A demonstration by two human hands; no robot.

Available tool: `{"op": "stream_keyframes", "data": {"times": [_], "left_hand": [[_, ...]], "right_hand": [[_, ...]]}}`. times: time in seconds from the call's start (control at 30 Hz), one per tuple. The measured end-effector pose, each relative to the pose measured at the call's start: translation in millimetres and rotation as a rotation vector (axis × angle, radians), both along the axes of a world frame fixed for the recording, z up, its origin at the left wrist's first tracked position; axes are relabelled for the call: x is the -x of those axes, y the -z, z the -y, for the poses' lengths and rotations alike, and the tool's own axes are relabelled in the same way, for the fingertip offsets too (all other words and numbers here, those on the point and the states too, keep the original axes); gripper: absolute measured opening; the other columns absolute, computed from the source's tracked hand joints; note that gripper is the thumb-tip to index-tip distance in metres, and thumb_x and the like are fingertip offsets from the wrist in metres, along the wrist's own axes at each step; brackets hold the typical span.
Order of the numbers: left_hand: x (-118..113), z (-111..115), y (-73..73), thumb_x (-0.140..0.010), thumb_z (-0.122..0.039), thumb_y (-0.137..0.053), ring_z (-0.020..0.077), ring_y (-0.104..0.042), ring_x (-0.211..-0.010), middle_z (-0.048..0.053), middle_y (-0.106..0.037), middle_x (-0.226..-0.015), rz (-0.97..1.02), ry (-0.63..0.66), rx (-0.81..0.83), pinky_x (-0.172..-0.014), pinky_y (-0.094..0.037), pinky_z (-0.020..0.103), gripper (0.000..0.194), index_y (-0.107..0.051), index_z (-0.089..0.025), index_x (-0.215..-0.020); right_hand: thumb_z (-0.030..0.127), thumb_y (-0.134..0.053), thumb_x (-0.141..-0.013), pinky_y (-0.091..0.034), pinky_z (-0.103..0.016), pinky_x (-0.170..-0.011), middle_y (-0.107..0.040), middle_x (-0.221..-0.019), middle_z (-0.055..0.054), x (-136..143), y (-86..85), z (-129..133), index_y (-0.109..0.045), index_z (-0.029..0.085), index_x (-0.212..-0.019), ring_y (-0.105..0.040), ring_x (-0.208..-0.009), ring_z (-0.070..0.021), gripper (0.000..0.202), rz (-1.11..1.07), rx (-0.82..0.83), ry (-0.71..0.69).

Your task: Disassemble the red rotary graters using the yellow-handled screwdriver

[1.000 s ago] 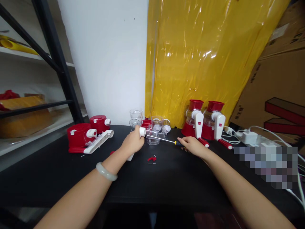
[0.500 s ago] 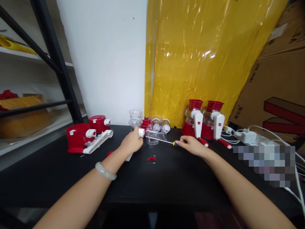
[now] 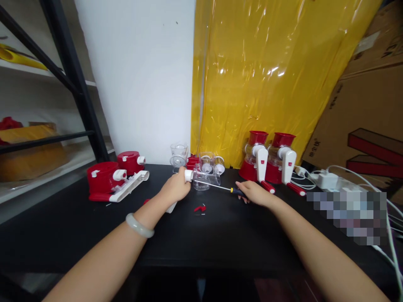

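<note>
My left hand is closed around a white plastic part whose round end sticks out past the fingers. Below that hand, a white arm piece and a bit of red show; whether they join the held part is hidden. In my right hand is a screwdriver with a black and yellow handle, its fingers around the rear of the handle. The metal shaft points left, its tip at the white part. A small red piece and several screws lie on the black table below.
Clear plastic housings and drum graters stand behind the hands. Two red-and-white rotary graters stand at right. Red bases and a white crank arm are at left. White cables and an adapter lie far right.
My right hand has shifted its hold back along the screwdriver, so more of the black handle shows. Its lower fingers have come into view. My left hand has barely moved.
</note>
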State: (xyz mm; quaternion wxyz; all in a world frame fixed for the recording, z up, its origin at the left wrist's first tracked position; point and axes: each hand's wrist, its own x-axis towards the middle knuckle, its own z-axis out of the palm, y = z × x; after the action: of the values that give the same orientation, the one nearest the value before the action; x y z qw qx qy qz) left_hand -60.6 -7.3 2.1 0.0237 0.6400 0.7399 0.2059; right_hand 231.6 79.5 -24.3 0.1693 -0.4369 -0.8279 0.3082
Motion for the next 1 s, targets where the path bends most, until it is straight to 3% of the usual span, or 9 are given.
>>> {"op": "stream_keyframes", "data": {"times": [0.2,0.4,0.67,0.87,1.0], "left_hand": [[-1.0,0.7,-0.8,-0.081,-0.022,-0.045,0.0264,-0.068,-0.081,0.013,-0.069,-0.094,0.008,0.001,0.001,-0.063,-0.043,0.031,0.028,-0.045,-0.019,-0.109],[1.1,-0.3,-1.8,-0.081,-0.023,-0.046,0.0269,-0.068,-0.08,0.012,-0.069,-0.093,0.0,-0.011,-0.003,-0.06,-0.041,0.03,0.027,-0.044,-0.019,-0.108],[3.4,-1.8,0.0,-0.082,-0.023,-0.046,0.0264,-0.068,-0.081,0.013,-0.069,-0.096,0.012,-0.014,0.001,-0.062,-0.042,0.031,0.029,-0.044,-0.019,-0.111],[1.8,-0.2,-2.5,-0.082,-0.022,-0.047,0.0265,-0.068,-0.081,0.013,-0.069,-0.095,0.007,-0.013,0.028,-0.063,-0.043,0.031,0.031,-0.045,-0.018,-0.112],[2.0,0.1,-2.3,-0.081,-0.022,-0.046,0.0272,-0.068,-0.082,0.014,-0.069,-0.096,-0.005,-0.013,0.038,-0.064,-0.043,0.032,0.032,-0.045,-0.017,-0.113]], "right_hand": [[0.063,-0.026,-0.093,-0.042,-0.025,-0.053,-0.056,-0.055,-0.002,0.0,-1.8,1.6,-0.056,0.018,-0.069,-0.052,-0.05,-0.0121,0.059,0.032,-0.072,-0.021],[0.066,-0.036,-0.088,-0.045,-0.023,-0.044,-0.053,-0.062,0.0,1.5,0.4,3.6,-0.05,0.019,-0.076,-0.053,-0.051,-0.012,0.051,0.005,0.052,0.013],[0.068,-0.038,-0.086,-0.039,-0.023,-0.042,-0.056,-0.066,-0.001,-1.1,-0.6,3.7,-0.047,0.02,-0.074,-0.048,-0.047,-0.0096,0.051,0.004,-0.025,-0.049],[0.069,-0.049,-0.08,-0.038,-0.022,-0.043,-0.052,-0.066,0.0,-2.0,2.1,-0.2,-0.053,0.019,-0.078,-0.049,-0.052,-0.0109,0.051,-0.022,-0.036,-0.045],[0.066,-0.054,-0.079,-0.041,-0.024,-0.047,-0.057,-0.068,-0.001,-2.0,2.8,-2.7,-0.062,0.017,-0.087,-0.051,-0.055,-0.0122,0.049,-0.029,-0.027,-0.047]]}}
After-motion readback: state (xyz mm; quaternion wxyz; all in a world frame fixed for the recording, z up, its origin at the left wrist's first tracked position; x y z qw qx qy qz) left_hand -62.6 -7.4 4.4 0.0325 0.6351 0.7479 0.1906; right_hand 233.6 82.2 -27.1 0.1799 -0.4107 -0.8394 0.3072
